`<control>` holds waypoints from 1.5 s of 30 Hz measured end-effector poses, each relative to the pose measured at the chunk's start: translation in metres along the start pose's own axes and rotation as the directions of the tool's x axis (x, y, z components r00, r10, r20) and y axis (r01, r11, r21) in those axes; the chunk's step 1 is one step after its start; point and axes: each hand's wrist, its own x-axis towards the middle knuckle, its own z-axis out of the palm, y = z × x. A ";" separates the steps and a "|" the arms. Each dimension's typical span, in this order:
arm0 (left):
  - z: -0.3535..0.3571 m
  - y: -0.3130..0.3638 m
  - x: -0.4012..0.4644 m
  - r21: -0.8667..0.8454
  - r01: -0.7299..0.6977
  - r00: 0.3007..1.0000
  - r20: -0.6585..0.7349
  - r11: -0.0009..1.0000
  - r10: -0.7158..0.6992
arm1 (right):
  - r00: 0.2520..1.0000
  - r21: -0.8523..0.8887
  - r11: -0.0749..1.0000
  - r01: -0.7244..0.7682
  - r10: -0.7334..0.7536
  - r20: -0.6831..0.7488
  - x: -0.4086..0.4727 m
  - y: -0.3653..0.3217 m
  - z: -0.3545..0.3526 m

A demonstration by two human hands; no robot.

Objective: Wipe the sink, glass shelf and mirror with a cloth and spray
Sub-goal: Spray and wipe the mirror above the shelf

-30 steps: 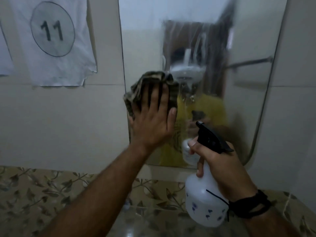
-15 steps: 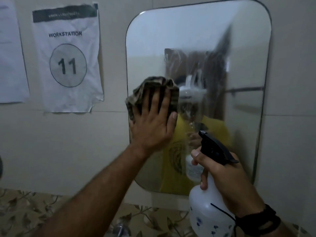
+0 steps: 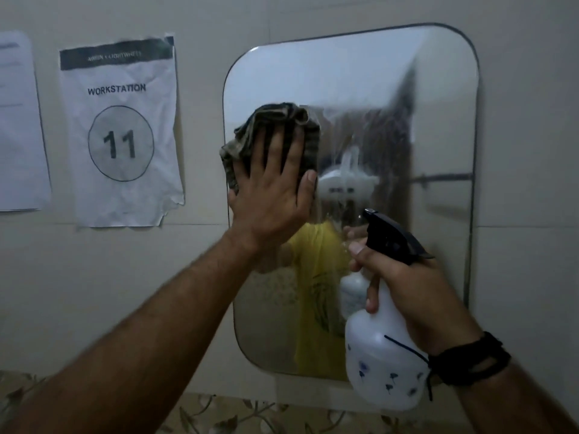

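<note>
A rounded wall mirror [image 3: 438, 120] hangs in front of me, streaked and wet across its middle. My left hand [image 3: 272, 189] lies flat with fingers spread, pressing a crumpled dark striped cloth [image 3: 279, 120] against the mirror's left side near its edge. My right hand [image 3: 407, 283] grips the neck of a white spray bottle [image 3: 382, 368] with a black trigger head [image 3: 391, 236], held in front of the mirror's lower right, nozzle towards the glass. The sink and glass shelf are out of view.
A creased paper sign [image 3: 120, 133] reading "WORKSTATION 11" is taped to the tiled wall left of the mirror, with another sheet [image 3: 18, 120] at the far left. Floral patterned tiles [image 3: 219, 415] run along the bottom. A black band [image 3: 470, 358] wraps my right wrist.
The view has tilted upward, so the whole mirror top shows now. My left hand with the cloth has moved up the mirror's left side. The spray bottle stays held at lower right.
</note>
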 end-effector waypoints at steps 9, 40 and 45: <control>-0.031 -0.007 0.093 -0.049 0.058 0.998 -0.035 0.997 -0.060 | 0.995 -0.014 0.996 0.093 -0.093 0.032 0.014 -0.017 -0.002; -0.019 0.031 0.103 -0.035 0.038 0.990 -0.133 0.999 -0.043 | 0.989 -0.017 0.989 0.150 -0.150 0.010 0.038 -0.061 -0.038; -0.006 0.042 0.045 -0.022 -0.057 0.997 -0.056 0.998 0.055 | 0.990 -0.014 0.990 0.142 -0.142 0.007 0.031 -0.057 -0.038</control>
